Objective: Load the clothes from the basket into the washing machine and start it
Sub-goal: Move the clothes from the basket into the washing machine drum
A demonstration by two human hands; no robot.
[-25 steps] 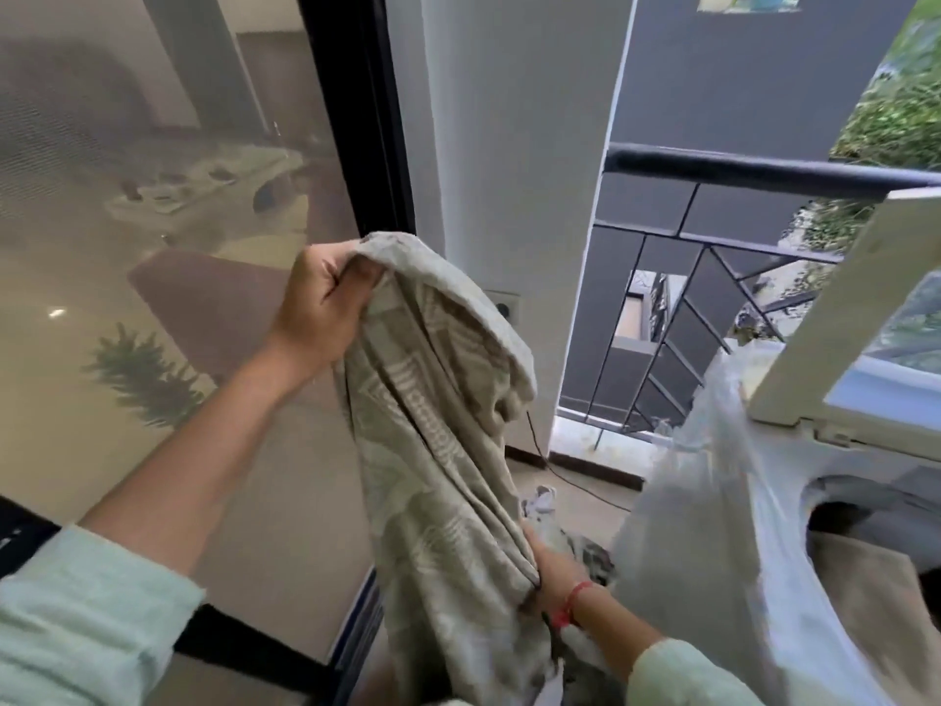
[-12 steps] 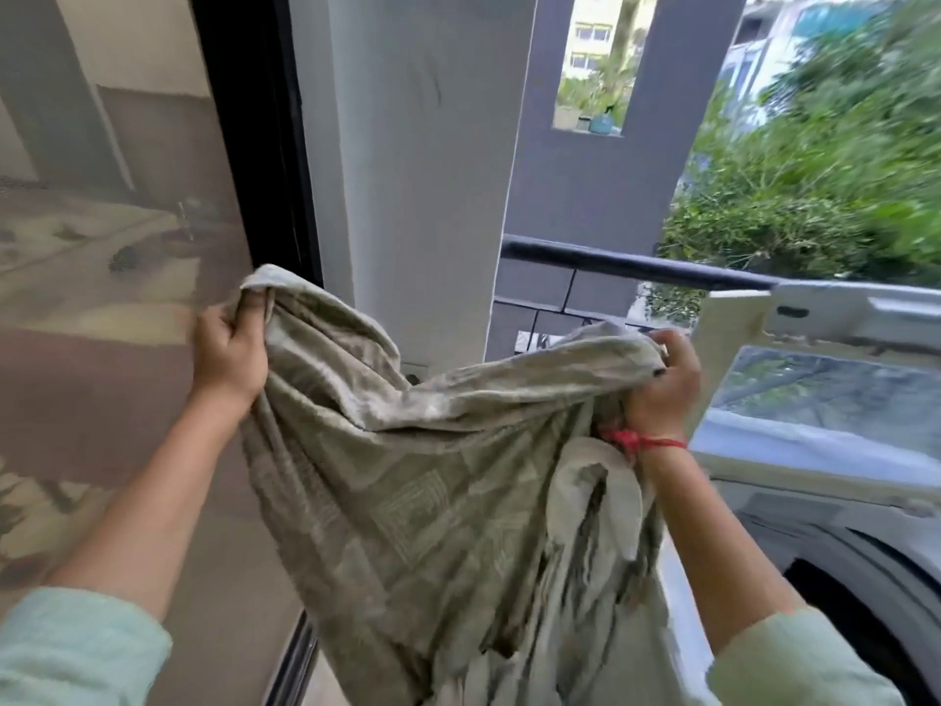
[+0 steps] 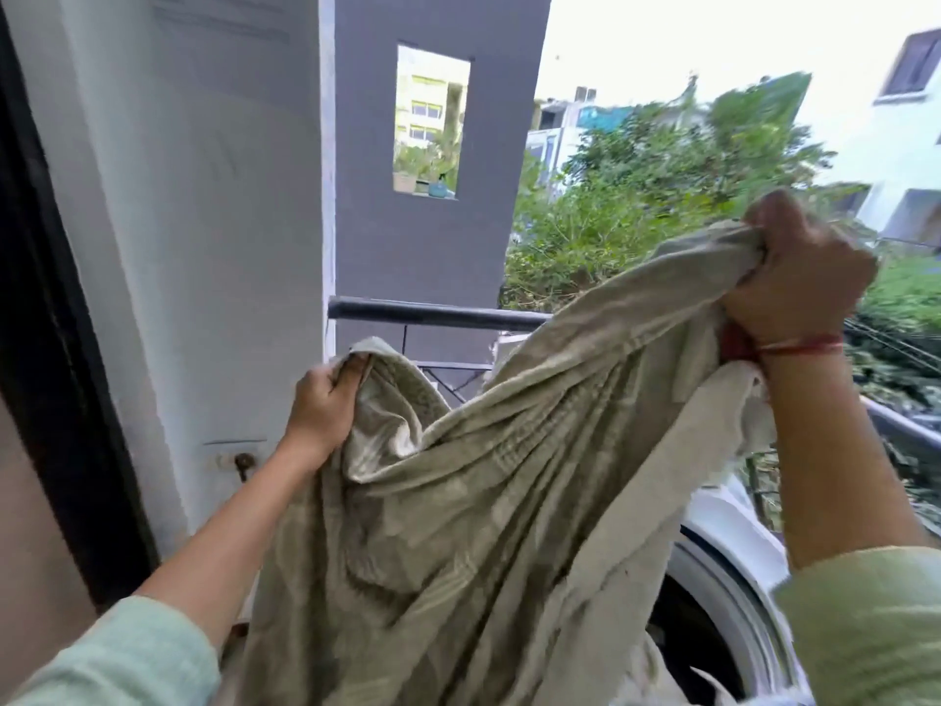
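Balcony, dark metal railing (image 3: 438, 318) beyond. Left hand (image 3: 321, 405) and higher right hand (image 3: 799, 277) each clenched round large pale green patterned cloth (image 3: 483, 527); white washing machine (image 3: 728, 527) below right hand.

The only support you have in view is the washing machine (image 3: 718, 522) at lower right: a white top, with a grey ring round the dark drum opening (image 3: 677, 629). The patterned grey-green cloth (image 3: 483, 527) hangs across the opening's left side and hides it. You cannot tell whether it touches the rim. Something pale lies low in the opening, too blurred to name.
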